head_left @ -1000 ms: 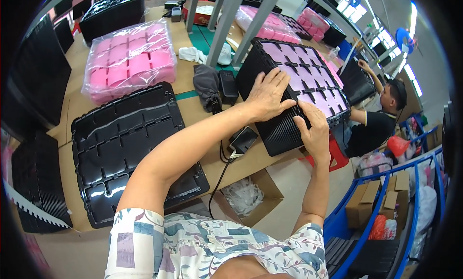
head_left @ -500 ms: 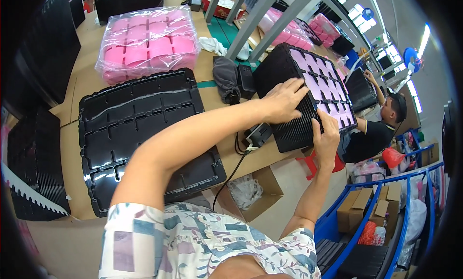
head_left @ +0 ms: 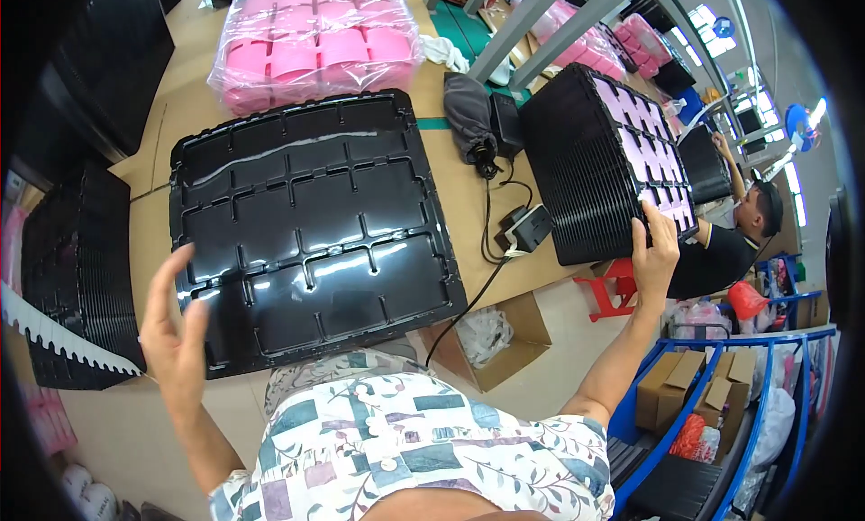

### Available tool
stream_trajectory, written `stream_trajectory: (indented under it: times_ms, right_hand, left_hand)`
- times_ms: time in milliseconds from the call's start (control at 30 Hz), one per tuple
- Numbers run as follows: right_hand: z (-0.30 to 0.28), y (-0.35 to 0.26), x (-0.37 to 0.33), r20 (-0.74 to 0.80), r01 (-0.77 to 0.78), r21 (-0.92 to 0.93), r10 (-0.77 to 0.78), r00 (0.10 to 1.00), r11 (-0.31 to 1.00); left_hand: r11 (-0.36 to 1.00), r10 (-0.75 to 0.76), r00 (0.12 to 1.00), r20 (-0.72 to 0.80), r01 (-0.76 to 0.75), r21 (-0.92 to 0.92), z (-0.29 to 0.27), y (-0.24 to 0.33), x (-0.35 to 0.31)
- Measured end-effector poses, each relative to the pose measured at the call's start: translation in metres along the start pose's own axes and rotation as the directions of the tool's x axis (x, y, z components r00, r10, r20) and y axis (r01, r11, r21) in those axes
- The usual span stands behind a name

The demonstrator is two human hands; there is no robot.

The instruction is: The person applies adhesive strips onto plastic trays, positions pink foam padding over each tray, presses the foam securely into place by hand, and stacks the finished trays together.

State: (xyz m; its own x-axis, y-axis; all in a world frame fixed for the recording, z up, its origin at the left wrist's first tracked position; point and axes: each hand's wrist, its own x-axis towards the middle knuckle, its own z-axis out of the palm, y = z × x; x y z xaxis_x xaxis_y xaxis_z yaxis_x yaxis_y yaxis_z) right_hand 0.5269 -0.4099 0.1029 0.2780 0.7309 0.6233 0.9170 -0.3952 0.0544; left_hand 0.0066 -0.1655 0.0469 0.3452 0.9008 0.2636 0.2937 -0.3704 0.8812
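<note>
Lying flat on the desk (head_left: 151, 233), directly before the person: one glossy black moulded tray (head_left: 315, 206), with cross-shaped ridges and a pale streak along its far part. Left hand (head_left: 173, 341): at the tray's near left edge, fingers released and spread, thumb apart; contact with the rim cannot be told. Right of the tray, well apart: one tall stack of black trays (head_left: 581, 179), ribbed at the side, lilac pieces (head_left: 641, 143) in its top. Right hand (head_left: 656, 251): at that stack's near upper edge, fingers extended, thumb parted from them, nothing visibly grasped; whether the tips touch cannot be told. Between tray and stack: grey pouch (head_left: 468, 120), black adapter (head_left: 507, 125), dark cable (head_left: 487, 219). Beyond the tray: pink pieces (head_left: 320, 48) in clear wrap. Far left: second ribbed black stack (head_left: 81, 260). Below the desk's edge: open carton (head_left: 523, 348) holding clear plastic scraps. Farther right: red stool (head_left: 617, 289), seated co-worker (head_left: 721, 262), blue-framed rack (head_left: 770, 404).
</note>
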Motion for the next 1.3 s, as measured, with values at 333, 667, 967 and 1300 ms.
stream_trajectory:
  times_ms: [333,667,967,1300]
  right_hand:
    - [0.002,0.012,0.006,0.028,0.06,-0.027,-0.06,0.998,0.998]
    - [-0.003,0.009,0.002,0.071,0.03,-0.055,-0.026,0.997,0.998]
    - [0.012,-0.009,0.012,0.137,0.05,-0.191,-0.024,0.99,0.98]
    - [0.036,-0.311,-0.008,0.001,0.442,0.63,-0.57,0.822,0.639]
  left_hand:
    - [0.978,-0.205,0.968,-0.148,0.196,-0.068,-0.017,-0.093,-0.03]
    - [0.937,-0.311,0.95,-0.038,0.299,-0.181,-0.014,-0.096,-0.029]
    - [0.919,-0.342,0.937,-0.065,0.32,-0.229,-0.028,-0.103,-0.052]
    - [0.831,0.233,0.943,-0.236,-0.067,0.552,-0.017,-0.056,-0.043]
